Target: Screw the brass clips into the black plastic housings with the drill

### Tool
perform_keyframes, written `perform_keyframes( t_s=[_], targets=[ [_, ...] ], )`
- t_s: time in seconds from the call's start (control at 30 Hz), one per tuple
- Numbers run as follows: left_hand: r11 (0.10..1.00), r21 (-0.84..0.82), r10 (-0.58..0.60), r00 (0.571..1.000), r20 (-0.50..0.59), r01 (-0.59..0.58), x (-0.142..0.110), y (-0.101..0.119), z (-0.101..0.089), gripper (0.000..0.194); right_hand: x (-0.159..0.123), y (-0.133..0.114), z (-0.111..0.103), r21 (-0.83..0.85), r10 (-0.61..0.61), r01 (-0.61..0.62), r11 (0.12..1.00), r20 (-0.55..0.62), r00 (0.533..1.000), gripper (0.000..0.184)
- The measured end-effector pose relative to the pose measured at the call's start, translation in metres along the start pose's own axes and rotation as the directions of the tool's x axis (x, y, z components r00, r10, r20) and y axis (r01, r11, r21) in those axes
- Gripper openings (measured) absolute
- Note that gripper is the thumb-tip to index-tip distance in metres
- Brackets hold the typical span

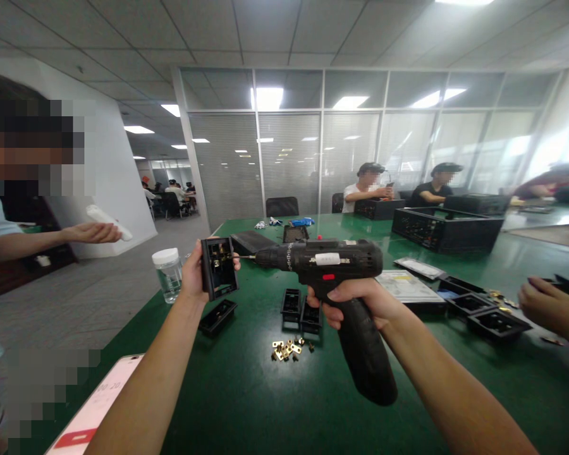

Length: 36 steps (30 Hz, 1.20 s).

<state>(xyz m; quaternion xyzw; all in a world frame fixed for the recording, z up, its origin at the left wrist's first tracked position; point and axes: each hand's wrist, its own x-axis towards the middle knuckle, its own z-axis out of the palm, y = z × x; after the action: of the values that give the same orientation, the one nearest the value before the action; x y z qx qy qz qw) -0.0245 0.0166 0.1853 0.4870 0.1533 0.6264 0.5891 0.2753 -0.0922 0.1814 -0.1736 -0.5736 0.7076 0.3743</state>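
My right hand (360, 302) is closed round the grip of a black cordless drill (334, 262), held up above the green table (246, 404) with its bit pointing left. My left hand (193, 270) grips a small black plastic housing (219, 267) upright, its open face turned to the drill. The bit tip touches brass parts inside the housing. Below the drill, more black housings (301, 308) and a pile of small brass pieces (289, 349) lie on the table. Another black housing (217, 316) lies under my left hand.
A clear jar with a white lid (168, 273) stands at the table's left edge. A person at left holds out a white object (108, 222). Another person's hand (545, 303) rests at right by black trays (483, 316). Papers, black crates (446, 229) and seated people are farther back. A phone (92, 411) lies near me.
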Motion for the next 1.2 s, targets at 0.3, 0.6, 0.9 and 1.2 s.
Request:
perform_keyframes(
  t_s=[0.3,0.6,0.9,1.2],
  targets=[
    [1.000,0.008,0.002,1.000,0.008,-0.002,-0.0011,0.0000,-0.0007,0.043,0.0008,-0.0011,0.0032,0.003,-0.022,0.022,1.000,0.008,1.000,0.030],
    [1.000,0.000,0.008,1.000,0.000,-0.008,-0.0009,0.0012,0.0012,0.043,0.0011,-0.0020,0.0032,0.012,-0.029,0.028,1.000,0.024,0.999,0.028],
    [1.000,-0.005,0.016,1.000,0.005,-0.016,-0.0008,0.0003,0.0006,0.041,0.0006,-0.0016,0.0035,0.007,-0.034,0.034,0.999,0.002,0.999,0.029],
    [1.000,-0.006,0.023,1.000,-0.014,-0.023,-0.0014,0.0003,0.0034,0.039,0.0001,-0.0008,0.0015,0.003,-0.011,0.011,1.000,0.019,1.000,0.029]
  ],
)
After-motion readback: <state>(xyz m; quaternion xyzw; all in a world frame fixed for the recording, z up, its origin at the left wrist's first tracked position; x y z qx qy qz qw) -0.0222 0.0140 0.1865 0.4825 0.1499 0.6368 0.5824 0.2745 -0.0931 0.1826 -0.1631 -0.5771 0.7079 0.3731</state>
